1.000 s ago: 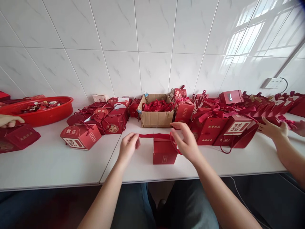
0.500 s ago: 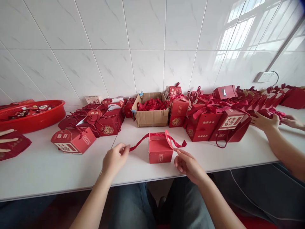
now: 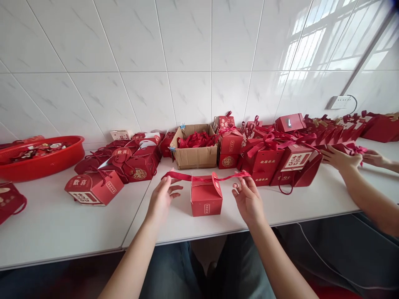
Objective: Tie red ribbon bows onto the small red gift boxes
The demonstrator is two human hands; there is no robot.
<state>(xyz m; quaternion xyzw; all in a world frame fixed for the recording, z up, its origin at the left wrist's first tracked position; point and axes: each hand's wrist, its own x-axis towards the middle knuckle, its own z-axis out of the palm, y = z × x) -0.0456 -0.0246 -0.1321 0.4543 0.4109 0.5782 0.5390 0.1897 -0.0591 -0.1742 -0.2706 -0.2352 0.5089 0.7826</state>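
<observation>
In front of me a small red gift box (image 3: 206, 201) stands upright on the white table, its curved top flaps raised. A dark red ribbon (image 3: 202, 179) passes through the top of the box and stretches out to both sides. My left hand (image 3: 162, 197) has the ribbon's left end at the thumb and index finger, with its other fingers spread. On the opposite side, my right hand (image 3: 249, 198) pinches the right end between thumb and fingers. Both hands are raised beside the box, apart from its walls.
A cardboard box (image 3: 195, 159) of red ribbons stands behind. Finished red boxes (image 3: 264, 164) crowd the right, others (image 3: 95, 187) the left. A red basin (image 3: 68, 155) holds wrapped sweets. At far right, another person's hand (image 3: 341, 160) handles a ribboned box.
My right hand has risen from the box's side and taken the ribbon's right end. My left hand has lifted its end higher. At far left another person's hand has left the view.
</observation>
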